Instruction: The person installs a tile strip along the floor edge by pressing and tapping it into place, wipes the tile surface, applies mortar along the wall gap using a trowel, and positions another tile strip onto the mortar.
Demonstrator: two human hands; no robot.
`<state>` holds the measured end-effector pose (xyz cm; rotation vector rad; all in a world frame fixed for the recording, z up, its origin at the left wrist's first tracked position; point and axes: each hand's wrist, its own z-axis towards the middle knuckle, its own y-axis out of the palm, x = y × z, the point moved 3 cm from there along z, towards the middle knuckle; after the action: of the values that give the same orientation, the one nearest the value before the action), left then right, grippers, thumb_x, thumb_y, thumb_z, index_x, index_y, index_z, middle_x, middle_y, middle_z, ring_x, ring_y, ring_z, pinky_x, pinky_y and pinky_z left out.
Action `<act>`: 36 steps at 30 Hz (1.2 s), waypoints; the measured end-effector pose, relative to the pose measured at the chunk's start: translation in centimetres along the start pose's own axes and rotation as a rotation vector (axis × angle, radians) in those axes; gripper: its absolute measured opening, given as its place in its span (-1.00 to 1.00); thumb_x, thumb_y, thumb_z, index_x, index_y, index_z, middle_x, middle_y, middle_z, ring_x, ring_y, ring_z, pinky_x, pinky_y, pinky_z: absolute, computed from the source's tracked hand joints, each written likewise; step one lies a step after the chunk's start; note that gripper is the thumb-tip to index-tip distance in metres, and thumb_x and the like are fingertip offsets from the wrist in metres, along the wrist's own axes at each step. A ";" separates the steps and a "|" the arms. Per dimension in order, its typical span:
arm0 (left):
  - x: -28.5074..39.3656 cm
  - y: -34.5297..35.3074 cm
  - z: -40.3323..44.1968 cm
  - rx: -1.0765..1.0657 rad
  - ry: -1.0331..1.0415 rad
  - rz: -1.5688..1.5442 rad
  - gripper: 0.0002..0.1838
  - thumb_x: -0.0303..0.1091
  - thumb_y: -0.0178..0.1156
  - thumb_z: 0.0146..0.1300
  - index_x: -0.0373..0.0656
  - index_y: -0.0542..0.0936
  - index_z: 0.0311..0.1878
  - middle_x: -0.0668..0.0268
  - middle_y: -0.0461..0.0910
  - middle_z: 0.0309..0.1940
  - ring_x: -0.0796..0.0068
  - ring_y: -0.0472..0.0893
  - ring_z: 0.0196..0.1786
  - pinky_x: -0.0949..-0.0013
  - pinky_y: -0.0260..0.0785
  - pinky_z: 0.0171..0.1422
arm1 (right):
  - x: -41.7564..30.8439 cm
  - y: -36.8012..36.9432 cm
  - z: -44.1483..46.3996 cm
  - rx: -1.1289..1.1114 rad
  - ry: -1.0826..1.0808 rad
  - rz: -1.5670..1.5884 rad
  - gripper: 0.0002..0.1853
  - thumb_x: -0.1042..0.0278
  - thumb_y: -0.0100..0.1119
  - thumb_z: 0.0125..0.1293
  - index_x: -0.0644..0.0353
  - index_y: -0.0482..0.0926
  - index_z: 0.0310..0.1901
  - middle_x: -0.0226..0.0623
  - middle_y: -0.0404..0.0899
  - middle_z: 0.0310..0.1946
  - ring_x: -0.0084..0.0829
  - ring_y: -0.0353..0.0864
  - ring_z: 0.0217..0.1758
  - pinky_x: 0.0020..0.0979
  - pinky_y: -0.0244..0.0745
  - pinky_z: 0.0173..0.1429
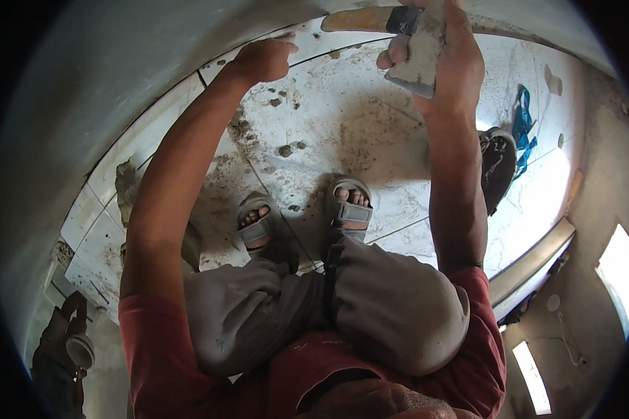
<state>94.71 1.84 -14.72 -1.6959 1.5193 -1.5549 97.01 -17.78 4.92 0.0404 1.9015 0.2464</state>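
Note:
My left hand (264, 60) is at the foot of the wall, over the edge of the white tiles. Its fingers are curled, with the tips pointing right; anything inside them is hidden. My right hand (461, 59) is wrapped round a flat, mortar-caked grey tool (421, 64) with a straight lower edge. A wooden handle-like piece (356, 19) with a black band (402, 19) sticks out left beyond these fingers. Whether it belongs to the same tool, I cannot tell. Mortar crumbs (285, 150) are scattered over the dirty tiled floor (314, 105) below both hands.
My sandalled feet (351, 202) stand on the tiles between my arms. Right of my right forearm lie a dark, round-edged object (497, 167) and a blue strip (523, 129). A rough grey lump (126, 188) is beside my left arm. The grey wall (119, 77) curves along the left.

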 end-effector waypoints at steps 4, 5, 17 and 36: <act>0.4 -0.3 0.0 0.024 0.002 0.010 -0.46 -0.49 -0.05 -0.06 -0.19 0.51 0.09 0.11 0.29 0.28 0.22 0.34 0.29 0.26 0.16 0.36 | -0.2 0.2 0.4 -0.006 -0.050 -0.017 -0.49 -0.09 -0.10 0.36 0.33 0.35 -0.10 -0.06 0.56 -0.46 -0.46 0.43 -0.72 -0.45 0.44 -0.60; 0.3 -0.2 -0.1 0.023 -0.005 0.011 -0.46 -0.49 -0.05 -0.06 -0.19 0.51 0.09 0.11 0.29 0.28 0.22 0.34 0.29 0.26 0.16 0.36 | -0.4 0.7 0.1 -0.036 -0.029 0.032 -0.48 -0.10 -0.10 0.35 0.33 0.34 -0.10 -0.01 0.58 -0.43 -0.46 0.43 -0.73 -0.45 0.45 -0.60; -0.2 0.1 0.2 0.058 -0.001 0.017 -0.50 -0.45 -0.04 -0.05 -0.09 0.56 0.05 0.09 0.46 0.13 0.19 0.49 0.14 0.22 0.28 0.26 | 0.5 1.0 0.6 -0.045 0.030 0.004 -0.51 -0.06 -0.10 0.36 0.33 0.36 -0.09 -0.03 0.59 -0.47 -0.43 0.45 -0.73 -0.44 0.46 -0.60; -1.0 -4.7 -4.0 0.028 -0.145 -0.133 -0.44 -0.51 -0.09 0.04 -0.23 0.39 0.21 -0.04 0.49 0.07 0.18 0.50 0.11 0.30 0.26 0.24 | 0.6 4.2 -1.1 -0.078 0.029 -0.063 -0.50 -0.05 -0.05 0.34 0.37 0.39 -0.09 -0.20 0.49 -0.57 -0.44 0.44 -0.75 -0.43 0.46 -0.66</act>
<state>93.50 5.82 -10.00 -1.8835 1.3320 -1.4728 95.42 -13.76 5.49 -0.0757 1.9172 0.2790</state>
